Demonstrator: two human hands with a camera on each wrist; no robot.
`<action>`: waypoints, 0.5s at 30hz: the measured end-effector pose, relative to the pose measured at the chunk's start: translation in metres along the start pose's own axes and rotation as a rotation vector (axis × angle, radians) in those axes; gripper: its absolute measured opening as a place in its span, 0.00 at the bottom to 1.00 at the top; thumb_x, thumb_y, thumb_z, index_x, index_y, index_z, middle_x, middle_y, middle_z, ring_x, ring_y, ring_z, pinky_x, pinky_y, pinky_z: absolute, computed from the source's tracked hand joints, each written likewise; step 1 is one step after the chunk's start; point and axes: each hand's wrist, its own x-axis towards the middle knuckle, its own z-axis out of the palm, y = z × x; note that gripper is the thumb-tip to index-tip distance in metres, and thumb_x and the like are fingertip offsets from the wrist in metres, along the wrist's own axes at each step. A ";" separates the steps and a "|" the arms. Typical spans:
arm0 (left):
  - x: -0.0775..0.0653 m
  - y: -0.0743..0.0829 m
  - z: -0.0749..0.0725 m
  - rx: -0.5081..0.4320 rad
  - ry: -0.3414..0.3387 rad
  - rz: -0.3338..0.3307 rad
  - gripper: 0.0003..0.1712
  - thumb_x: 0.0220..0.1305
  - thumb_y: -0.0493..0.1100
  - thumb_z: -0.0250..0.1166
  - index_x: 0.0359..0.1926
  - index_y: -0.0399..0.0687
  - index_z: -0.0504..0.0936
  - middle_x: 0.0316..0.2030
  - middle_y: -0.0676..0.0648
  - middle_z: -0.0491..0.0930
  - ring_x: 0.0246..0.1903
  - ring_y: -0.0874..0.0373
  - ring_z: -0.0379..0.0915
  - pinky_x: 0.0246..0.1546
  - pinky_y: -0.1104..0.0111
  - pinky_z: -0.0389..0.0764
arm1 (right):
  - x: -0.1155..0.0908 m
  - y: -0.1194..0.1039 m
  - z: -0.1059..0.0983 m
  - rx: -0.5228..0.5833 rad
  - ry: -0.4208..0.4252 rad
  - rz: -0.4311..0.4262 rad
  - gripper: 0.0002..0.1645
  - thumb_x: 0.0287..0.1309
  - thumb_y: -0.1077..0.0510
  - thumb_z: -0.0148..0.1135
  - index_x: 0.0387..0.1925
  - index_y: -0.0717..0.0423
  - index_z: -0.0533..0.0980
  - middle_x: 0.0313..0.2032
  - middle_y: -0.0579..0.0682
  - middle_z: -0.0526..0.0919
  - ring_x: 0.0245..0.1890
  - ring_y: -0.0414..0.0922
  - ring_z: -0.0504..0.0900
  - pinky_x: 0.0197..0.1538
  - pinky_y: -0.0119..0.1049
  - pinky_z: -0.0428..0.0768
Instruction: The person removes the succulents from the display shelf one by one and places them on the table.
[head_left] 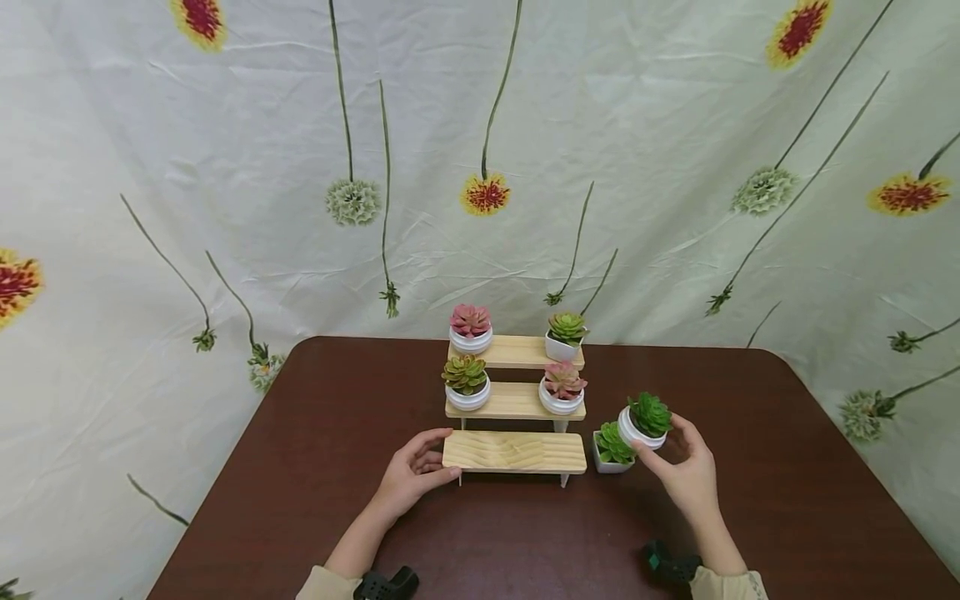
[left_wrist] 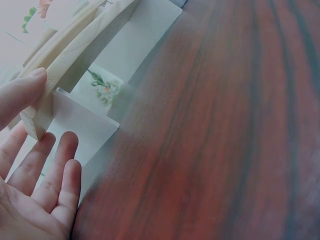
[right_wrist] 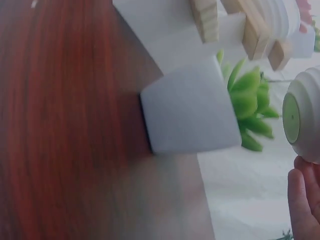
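My left hand (head_left: 408, 477) pinches the left end of the lowest wooden step (head_left: 513, 452) of a three-tier display stand, thumb on one side and fingertips on the other. In the left wrist view the thumb lies on the step's edge, beside a pale support panel (left_wrist: 80, 120). My right hand (head_left: 692, 477) holds a dark green succulent in a round white ribbed pot (head_left: 643, 423), raised and tilted. Its green underside shows in the right wrist view. Just left of and below it, a bright green succulent in a square white pot (right_wrist: 190, 110) stands on the table, right beside the stand.
A pink succulent (head_left: 470, 327) and a green one (head_left: 566, 333) stand on the top step. On the middle step are a brownish-green succulent (head_left: 467, 385) and another pink one (head_left: 562, 390). The dark wooden table (head_left: 337, 400) ends at a flower-print cloth (head_left: 420, 250).
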 end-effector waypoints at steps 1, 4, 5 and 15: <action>0.000 -0.001 0.000 -0.001 -0.001 0.004 0.35 0.51 0.31 0.71 0.60 0.36 0.69 0.49 0.33 0.76 0.37 0.53 0.77 0.36 0.70 0.77 | 0.001 0.006 0.000 0.000 0.000 0.010 0.33 0.39 0.71 0.74 0.51 0.66 0.74 0.39 0.30 0.73 0.36 0.24 0.74 0.42 0.19 0.71; 0.000 -0.001 0.000 -0.001 0.000 0.002 0.34 0.50 0.30 0.71 0.60 0.35 0.69 0.48 0.33 0.76 0.37 0.53 0.77 0.36 0.70 0.77 | 0.004 0.019 -0.003 0.001 0.005 0.016 0.33 0.40 0.69 0.74 0.52 0.65 0.73 0.41 0.33 0.74 0.37 0.24 0.73 0.42 0.18 0.70; 0.000 0.000 0.000 -0.004 0.000 -0.001 0.34 0.50 0.30 0.71 0.60 0.35 0.69 0.48 0.33 0.76 0.37 0.53 0.77 0.36 0.70 0.77 | 0.004 0.022 -0.004 0.005 0.005 0.007 0.33 0.40 0.68 0.74 0.52 0.66 0.72 0.42 0.36 0.75 0.37 0.24 0.73 0.42 0.17 0.70; -0.005 0.026 0.005 0.021 -0.010 -0.009 0.33 0.51 0.28 0.69 0.59 0.29 0.68 0.46 0.29 0.75 0.36 0.52 0.77 0.36 0.70 0.77 | 0.007 0.044 -0.008 -0.035 0.014 -0.007 0.32 0.43 0.63 0.74 0.52 0.65 0.71 0.43 0.48 0.78 0.37 0.24 0.73 0.40 0.16 0.71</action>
